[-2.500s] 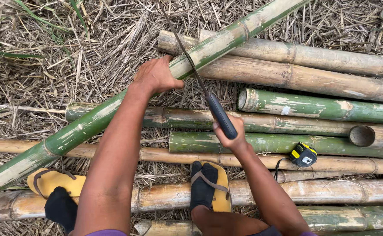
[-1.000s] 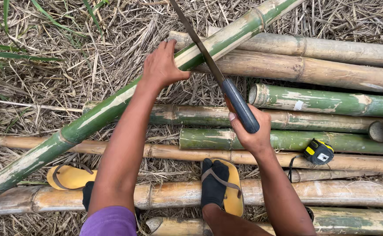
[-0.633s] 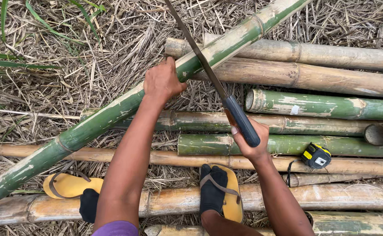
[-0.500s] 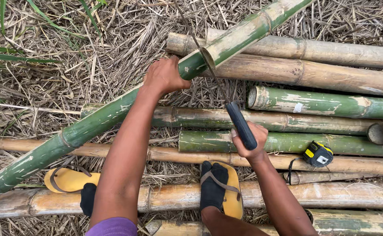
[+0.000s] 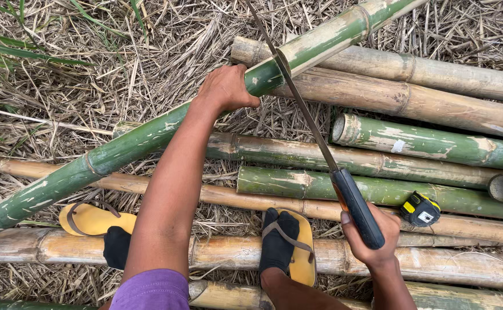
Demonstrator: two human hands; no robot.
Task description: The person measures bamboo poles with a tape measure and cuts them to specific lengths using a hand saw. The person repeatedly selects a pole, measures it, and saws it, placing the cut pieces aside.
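Long green bamboo pole lies diagonally across the frame, propped on the stack of cut bamboo lengths over dry straw-covered ground. Half a second ago the saw was lifted clear of the pole; now the thin blade of the hand saw sits back in the cut, just right of the left hand, angled toward the far side — another stroke is under way. The kerf shows as a dark line across the pole, which reads as still in one piece, so by my judgement the cut is only partly through.

Left hand is wrapped over the pole just beside the cut, pinning it down. Right hand is closed around the saw's dark blue-black handle, low and near the body.

Both feet in dark socks and yellow sandals stand on the pale dried poles at the bottom.

Packaging and signs — none visible. Only labelled item: small yellow-and-black tape measure, lying on a green pole right of the saw handle, with a pale label patch on its face; too small to make out.
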